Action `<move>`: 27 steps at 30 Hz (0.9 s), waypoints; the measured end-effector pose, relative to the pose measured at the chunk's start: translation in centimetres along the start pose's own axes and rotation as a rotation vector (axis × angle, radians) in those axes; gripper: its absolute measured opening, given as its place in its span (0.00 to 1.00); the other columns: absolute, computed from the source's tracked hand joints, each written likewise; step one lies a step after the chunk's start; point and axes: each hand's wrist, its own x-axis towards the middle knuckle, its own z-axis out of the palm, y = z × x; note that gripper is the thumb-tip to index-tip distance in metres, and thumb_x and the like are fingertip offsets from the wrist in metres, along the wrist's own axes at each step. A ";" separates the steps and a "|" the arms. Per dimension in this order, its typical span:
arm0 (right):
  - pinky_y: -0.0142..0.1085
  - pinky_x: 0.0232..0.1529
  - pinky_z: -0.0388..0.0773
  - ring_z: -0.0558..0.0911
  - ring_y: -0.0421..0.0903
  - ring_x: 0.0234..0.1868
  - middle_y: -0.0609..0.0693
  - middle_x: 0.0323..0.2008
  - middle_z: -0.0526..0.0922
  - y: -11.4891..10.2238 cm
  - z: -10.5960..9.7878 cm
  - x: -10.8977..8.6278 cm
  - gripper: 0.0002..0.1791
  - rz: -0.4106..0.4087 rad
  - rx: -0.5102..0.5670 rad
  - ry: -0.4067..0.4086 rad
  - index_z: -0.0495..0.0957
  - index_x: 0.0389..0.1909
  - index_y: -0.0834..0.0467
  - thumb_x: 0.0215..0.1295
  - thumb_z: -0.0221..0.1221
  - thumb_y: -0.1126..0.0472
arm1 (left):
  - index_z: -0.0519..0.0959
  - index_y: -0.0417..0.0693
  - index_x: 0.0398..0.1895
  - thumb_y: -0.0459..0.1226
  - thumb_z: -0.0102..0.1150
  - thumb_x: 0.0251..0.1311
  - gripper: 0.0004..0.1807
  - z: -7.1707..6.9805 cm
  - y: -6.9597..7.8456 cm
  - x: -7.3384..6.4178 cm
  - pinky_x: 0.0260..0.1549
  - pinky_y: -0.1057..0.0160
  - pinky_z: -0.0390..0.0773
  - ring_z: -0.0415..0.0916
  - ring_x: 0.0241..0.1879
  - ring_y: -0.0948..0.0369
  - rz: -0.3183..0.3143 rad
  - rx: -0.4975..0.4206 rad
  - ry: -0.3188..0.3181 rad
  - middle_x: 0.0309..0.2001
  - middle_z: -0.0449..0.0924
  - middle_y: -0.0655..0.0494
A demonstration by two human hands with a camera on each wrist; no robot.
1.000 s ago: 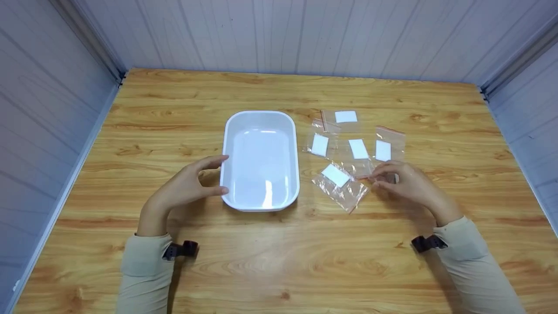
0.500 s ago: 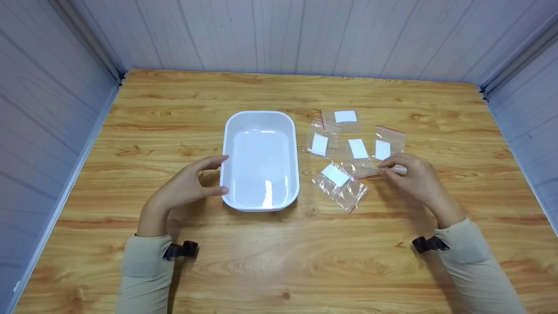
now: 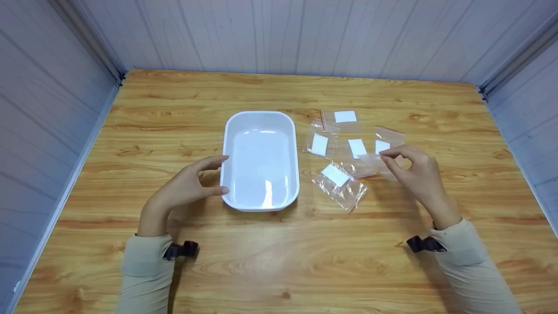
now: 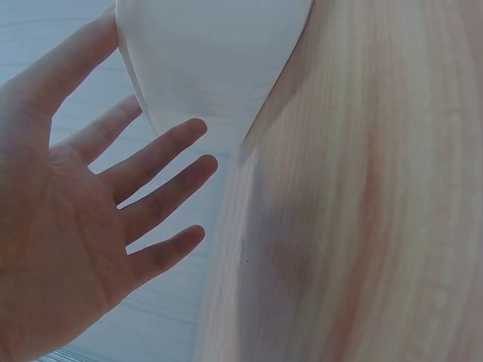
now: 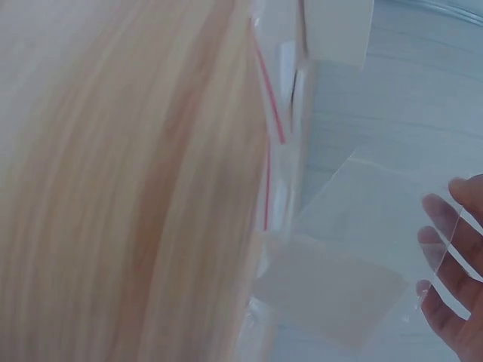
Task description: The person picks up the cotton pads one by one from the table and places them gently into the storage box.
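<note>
One clear bag [image 5: 351, 241] with a white card [image 5: 328, 290] is over the right side of the wooden table [image 3: 279, 266], pinched by the right hand [image 3: 416, 172]. Five similar bags [image 3: 341, 185] lie right of one white tray [image 3: 261, 170]; the left hand [image 3: 185, 181], fingers spread, touches its left rim.

The head view crops the desk [image 3: 287, 266] along its near edge; wrist views crop the white tub [image 4: 211, 60] and right hand [image 5: 460, 274].
</note>
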 end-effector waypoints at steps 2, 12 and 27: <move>0.26 0.44 0.71 0.80 0.37 0.36 0.54 0.31 0.87 -0.5 0.0 0.2 0.05 0.003 0.026 0.023 0.87 0.36 0.63 0.58 0.68 0.72 | 0.64 0.53 0.74 0.51 0.74 0.52 0.46 0.0 0.0 0.0 0.69 0.41 0.53 0.57 0.72 0.48 -0.005 0.000 0.002 0.71 0.65 0.51; 0.25 0.48 0.72 0.80 0.32 0.39 0.53 0.32 0.87 -3.0 0.8 1.2 0.07 -0.024 0.104 0.073 0.87 0.35 0.62 0.57 0.68 0.74 | 0.64 0.56 0.74 0.55 0.74 0.51 0.47 0.0 0.2 0.0 0.70 0.40 0.52 0.58 0.71 0.51 -0.036 0.016 0.006 0.70 0.66 0.55; 0.27 0.46 0.75 0.82 0.41 0.34 0.54 0.30 0.87 -6.8 3.2 3.5 0.09 -0.108 0.209 0.128 0.86 0.34 0.64 0.54 0.68 0.77 | 0.65 0.53 0.73 0.49 0.74 0.53 0.45 0.1 0.1 0.0 0.68 0.41 0.56 0.59 0.70 0.49 0.003 -0.001 0.006 0.69 0.67 0.49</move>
